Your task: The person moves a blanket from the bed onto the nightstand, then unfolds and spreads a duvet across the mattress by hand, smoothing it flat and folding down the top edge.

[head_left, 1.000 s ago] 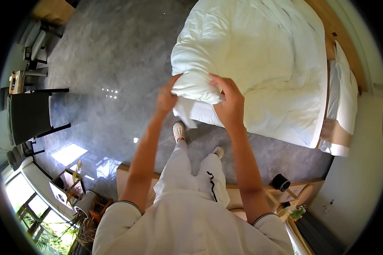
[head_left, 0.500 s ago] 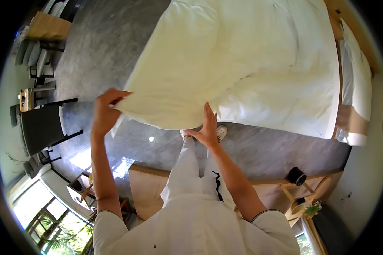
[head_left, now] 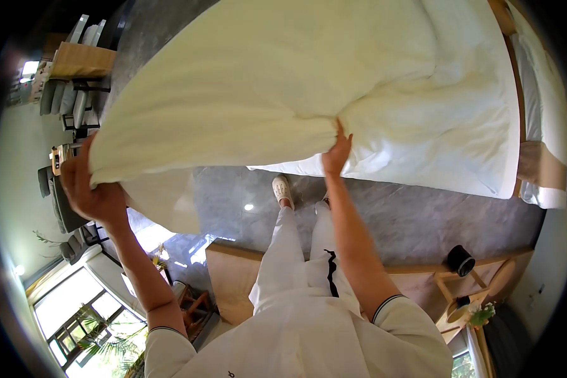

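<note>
A large cream-white duvet (head_left: 246, 82) is spread over the bed and hangs past its near side. My left hand (head_left: 97, 192) is closed around the duvet's near left corner, holding it raised and out to the side; some fingers are behind the cloth. Along the near edge, my right hand (head_left: 338, 151) presses its stretched fingers against the duvet, where creases run out from the fingertips. Part of that hand's contact is hidden. Below the raised edge, a pale flap of cloth (head_left: 170, 205) hangs over the floor.
White pillows (head_left: 542, 126) lie at the bed's head on the right. Grey floor (head_left: 384, 214) surrounds my shoes (head_left: 282, 189). Behind me stands a low wooden panel (head_left: 230, 277) and a wooden chair (head_left: 457, 293) with a black cylinder (head_left: 461, 260). Dark chairs (head_left: 66, 201) stand left.
My left hand has moved outward to the left with the duvet corner, stretching the edge wide. My right hand has moved up and right against the duvet. The view has shifted slightly.
</note>
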Action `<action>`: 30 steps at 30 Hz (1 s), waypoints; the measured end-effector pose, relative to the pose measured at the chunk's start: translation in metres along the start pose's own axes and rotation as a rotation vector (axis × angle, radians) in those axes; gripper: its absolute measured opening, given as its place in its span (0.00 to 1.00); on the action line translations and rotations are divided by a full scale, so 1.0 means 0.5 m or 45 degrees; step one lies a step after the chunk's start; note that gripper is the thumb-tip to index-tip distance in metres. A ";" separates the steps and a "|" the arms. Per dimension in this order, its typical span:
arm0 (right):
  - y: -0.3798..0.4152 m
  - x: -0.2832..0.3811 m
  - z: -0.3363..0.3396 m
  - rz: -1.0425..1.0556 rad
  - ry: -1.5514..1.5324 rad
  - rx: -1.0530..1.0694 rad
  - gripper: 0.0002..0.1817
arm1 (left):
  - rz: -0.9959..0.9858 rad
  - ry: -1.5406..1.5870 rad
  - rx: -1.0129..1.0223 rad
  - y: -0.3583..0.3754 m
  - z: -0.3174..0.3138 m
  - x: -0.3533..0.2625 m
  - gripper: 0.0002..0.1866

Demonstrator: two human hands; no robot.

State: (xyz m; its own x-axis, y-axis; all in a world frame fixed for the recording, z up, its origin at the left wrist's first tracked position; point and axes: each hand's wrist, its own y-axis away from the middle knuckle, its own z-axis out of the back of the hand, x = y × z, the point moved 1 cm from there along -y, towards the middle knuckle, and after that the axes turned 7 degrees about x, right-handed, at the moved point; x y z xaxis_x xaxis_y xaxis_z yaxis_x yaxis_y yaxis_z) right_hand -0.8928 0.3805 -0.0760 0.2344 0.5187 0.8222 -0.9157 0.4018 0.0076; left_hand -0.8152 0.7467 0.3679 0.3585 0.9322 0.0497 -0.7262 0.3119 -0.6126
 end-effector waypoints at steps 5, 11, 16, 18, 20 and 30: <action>-0.060 -0.002 0.471 0.337 -0.132 -0.247 0.32 | -0.279 -0.044 0.333 0.207 -0.110 0.087 0.36; 0.116 0.077 0.626 0.522 0.557 0.018 0.28 | 0.042 -0.085 0.654 0.517 -0.269 0.002 0.29; 0.262 -0.088 0.389 0.226 0.391 0.529 0.44 | 0.295 0.032 1.118 0.736 -0.427 0.006 0.09; 0.322 -0.158 0.294 0.293 0.452 0.649 0.48 | 0.422 0.113 1.307 0.810 -0.508 0.006 0.10; 0.311 -0.132 0.252 0.289 0.504 0.752 0.48 | 0.454 0.558 1.093 0.747 -0.556 -0.096 0.17; 0.010 -0.139 0.263 -0.283 -0.192 1.769 0.31 | -0.273 1.102 1.380 0.438 -0.734 -0.637 0.50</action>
State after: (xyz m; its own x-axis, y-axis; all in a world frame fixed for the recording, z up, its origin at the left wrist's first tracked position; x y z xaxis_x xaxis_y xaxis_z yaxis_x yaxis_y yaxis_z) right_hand -0.9566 0.2472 -0.0584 0.4586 0.4238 0.7811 -0.4564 -0.6419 0.6162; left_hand -0.8731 0.4510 -0.0720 0.4731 0.5659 -0.6752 -0.5556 0.7864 0.2698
